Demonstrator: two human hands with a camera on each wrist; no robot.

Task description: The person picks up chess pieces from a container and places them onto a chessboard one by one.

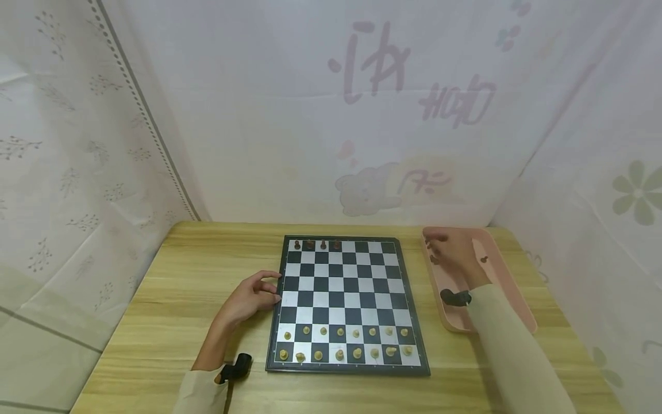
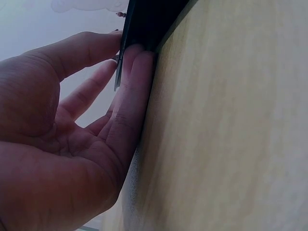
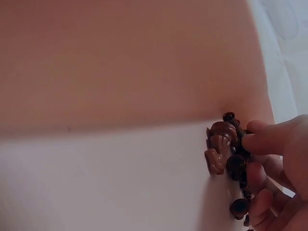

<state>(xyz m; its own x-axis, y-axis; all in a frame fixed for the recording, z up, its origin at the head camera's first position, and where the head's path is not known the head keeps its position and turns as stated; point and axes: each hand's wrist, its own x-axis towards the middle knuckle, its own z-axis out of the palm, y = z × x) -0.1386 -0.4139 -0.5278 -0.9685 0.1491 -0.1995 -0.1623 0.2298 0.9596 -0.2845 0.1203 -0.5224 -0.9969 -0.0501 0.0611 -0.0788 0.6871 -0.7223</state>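
Observation:
My left hand (image 1: 250, 299) rests at the left edge of the chessboard (image 1: 335, 284). In the left wrist view its thumb meets the board's upper edge, and other fingers lie against the side, close to the tabletop. Two rows of pale chess pieces (image 1: 339, 355) stand on the near side of the board; several dark red-brown pieces (image 1: 323, 245) stand at the far left. My right hand (image 1: 457, 253) reaches into the far left part of the pink tray (image 1: 509, 282). Its bent fingers are among dark brown chess pieces (image 3: 221, 144); I cannot tell whether they pinch one.
Another dark piece (image 1: 484, 259) lies in the tray, right of my hand. Board and tray sit on a wood-grain table (image 1: 207, 259), with a strip of tabletop between them. A printed white cloth (image 1: 289, 115) hangs behind and at both sides.

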